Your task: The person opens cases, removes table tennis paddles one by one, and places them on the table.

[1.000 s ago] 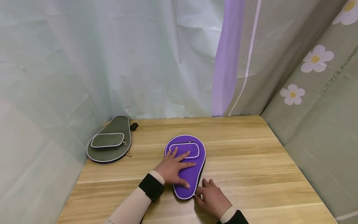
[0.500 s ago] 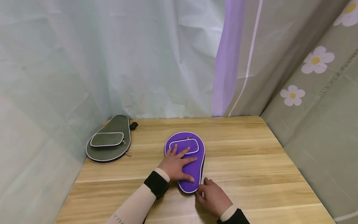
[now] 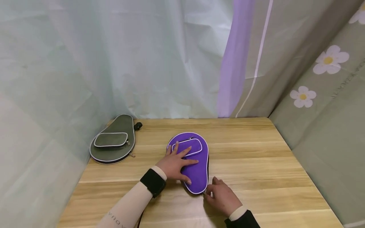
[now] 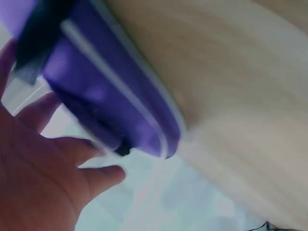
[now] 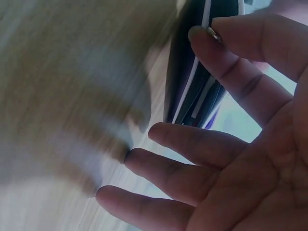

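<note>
So the purple fabric, paddle-shaped case with white piping [image 3: 197, 175] is lying around the middle of the wooden desk [image 3: 256, 158], round end aiming at the far edge, narrow end facing the person. The left hand [image 3: 172, 166] is resting on it, fingers spread, not gripping anything. The right hand [image 3: 223, 196] is pinching the small metal zip pull [image 5: 214, 34] at the narrow end, thumb against index finger, other fingers sticking out. I'm guessing the zip is what's being worked, can't tell which way. Next move is probably calling for a steady draw along the seam, left hand pinning. A dark grey-green fabric, paddle-shaped case [image 3: 117, 154] is sitting by the far left corner, untouched.
</note>
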### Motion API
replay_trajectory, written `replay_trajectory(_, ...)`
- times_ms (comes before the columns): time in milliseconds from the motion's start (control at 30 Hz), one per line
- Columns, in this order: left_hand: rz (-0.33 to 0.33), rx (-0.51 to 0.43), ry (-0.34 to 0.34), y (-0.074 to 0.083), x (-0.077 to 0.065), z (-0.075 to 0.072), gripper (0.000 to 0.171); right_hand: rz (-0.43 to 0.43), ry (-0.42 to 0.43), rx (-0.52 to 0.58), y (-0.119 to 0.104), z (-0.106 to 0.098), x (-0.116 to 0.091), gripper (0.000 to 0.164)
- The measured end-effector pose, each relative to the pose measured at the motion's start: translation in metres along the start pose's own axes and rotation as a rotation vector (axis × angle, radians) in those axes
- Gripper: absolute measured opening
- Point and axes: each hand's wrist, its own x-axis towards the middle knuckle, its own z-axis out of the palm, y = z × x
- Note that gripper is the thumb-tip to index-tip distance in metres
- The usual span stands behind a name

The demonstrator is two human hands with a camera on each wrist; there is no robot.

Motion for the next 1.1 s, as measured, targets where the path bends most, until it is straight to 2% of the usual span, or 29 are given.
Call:
replay_trajectory(100,-0.002,0.009,-0.003,0.0,0.002,0.005,0.083,0.034,-0.04,-0.012,-0.006,-0.009,0.0,0.028)
replay_trajectory(233,-0.039,0.057,0.047,0.007,0.005,0.014,0.08,0.049,-0.055,0.002,-0.007,-0.011,0.0,0.03)
replay_trajectory(333,-0.069,0.09,0.089,0.013,0.007,0.017,0.081,0.087,-0.046,0.026,-0.006,-0.009,-0.001,0.03)
replay_trajectory(467,-0.114,0.108,0.109,0.017,0.008,0.017,0.083,0.132,-0.002,0.053,-0.004,-0.005,-0.003,0.034)
replay_trajectory(633,-0.141,0.089,0.111,0.019,0.008,0.014,0.083,0.084,0.077,0.055,0.001,0.004,-0.004,0.031)
replay_trajectory(767,-0.142,0.086,0.115,0.02,0.01,0.014,0.084,0.109,0.045,0.081,-0.007,0.002,-0.002,0.03)
replay_trajectory(867,-0.145,0.088,0.125,0.02,0.011,0.014,0.084,0.114,0.057,0.085,-0.011,0.004,-0.001,0.032)
replay_trajectory(1000,-0.156,0.096,0.134,0.022,0.011,0.015,0.084,0.042,0.142,0.084,-0.001,0.022,-0.003,0.028)
replay_trajectory(1100,-0.164,0.102,0.125,0.025,0.012,0.015,0.084,0.009,0.176,0.089,0.013,0.041,-0.003,0.024)
